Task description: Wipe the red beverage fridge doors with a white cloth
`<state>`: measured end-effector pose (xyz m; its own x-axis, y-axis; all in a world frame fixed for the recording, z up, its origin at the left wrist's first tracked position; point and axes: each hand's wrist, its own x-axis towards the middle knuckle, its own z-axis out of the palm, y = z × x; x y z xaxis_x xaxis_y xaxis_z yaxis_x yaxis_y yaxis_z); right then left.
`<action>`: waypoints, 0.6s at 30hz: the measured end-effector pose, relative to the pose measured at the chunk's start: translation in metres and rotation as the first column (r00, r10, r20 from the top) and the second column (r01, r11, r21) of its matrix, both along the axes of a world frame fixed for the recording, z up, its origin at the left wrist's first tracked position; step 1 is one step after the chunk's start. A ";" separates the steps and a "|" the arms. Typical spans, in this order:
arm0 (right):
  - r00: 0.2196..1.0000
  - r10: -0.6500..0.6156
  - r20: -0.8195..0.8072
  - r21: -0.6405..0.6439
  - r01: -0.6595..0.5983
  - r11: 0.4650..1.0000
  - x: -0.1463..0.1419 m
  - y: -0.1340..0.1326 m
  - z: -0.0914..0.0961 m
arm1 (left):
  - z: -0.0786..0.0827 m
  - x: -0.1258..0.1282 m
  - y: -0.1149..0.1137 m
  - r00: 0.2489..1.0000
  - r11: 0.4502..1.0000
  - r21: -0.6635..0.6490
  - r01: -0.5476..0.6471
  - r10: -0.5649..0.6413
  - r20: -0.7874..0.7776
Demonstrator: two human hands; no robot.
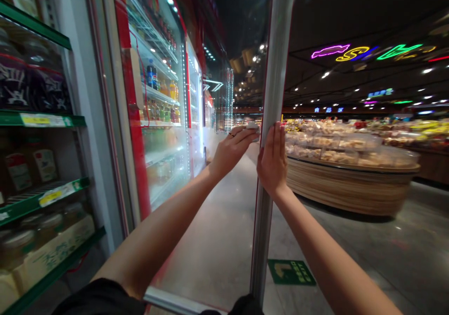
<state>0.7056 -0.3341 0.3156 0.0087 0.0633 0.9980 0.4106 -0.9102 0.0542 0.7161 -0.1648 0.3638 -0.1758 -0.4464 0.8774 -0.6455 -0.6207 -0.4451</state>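
An open glass door (217, 231) with a grey metal frame (277, 58) stands in front of me. My left hand (231, 147), with a ring on one finger, presses a small whitish wad (252, 126) against the glass near the frame; it looks like a cloth or tissue, mostly covered by the fingers. My right hand (274, 158) lies along the upright frame, its fingers straight and pointing up, the palm against the metal. Haze covers the lower glass.
At left, green-edged shelves (52, 120) hold bottles and jars. Beyond the glass, red-framed drink coolers (135, 118) stand in a row. A round wooden display counter (343, 184) with packed goods is on the right. A green floor sticker (292, 272) lies near the door.
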 end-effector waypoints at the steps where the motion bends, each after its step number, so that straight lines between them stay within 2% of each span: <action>1: 1.000 -0.008 -0.003 -0.001 0.008 1.000 -0.001 0.000 -0.002 | -0.004 -0.001 0.002 1.000 1.000 0.031 0.004 -0.004 -0.003; 5: 0.999 -0.040 -0.032 -0.026 0.039 0.999 -0.008 0.002 -0.007 | -0.011 -0.004 0.023 1.000 0.996 0.094 0.011 -0.013 0.024; 7: 0.997 -0.064 -0.037 -0.059 0.062 0.996 -0.012 0.005 -0.007 | -0.006 -0.003 0.032 0.999 1.000 0.008 0.008 -0.008 0.046; 10: 0.995 -0.091 -0.034 -0.070 0.088 0.994 -0.016 0.012 -0.005 | 0.004 -0.001 0.031 0.998 0.978 -0.209 0.021 -0.008 0.066; 12: 0.996 -0.076 -0.046 -0.033 0.075 0.997 -0.018 0.017 -0.004 | 0.004 -0.001 0.027 0.999 0.968 -0.251 0.023 -0.010 0.052; 15: 0.997 -0.049 -0.065 0.007 0.050 0.999 -0.021 0.025 -0.004 | -0.009 -0.005 0.032 1.000 0.992 -0.123 0.014 -0.011 0.025; 18: 0.996 -0.053 -0.068 -0.035 0.050 0.998 -0.025 0.032 -0.003 | -0.023 -0.010 0.055 0.999 1.000 -0.020 0.015 -0.015 0.029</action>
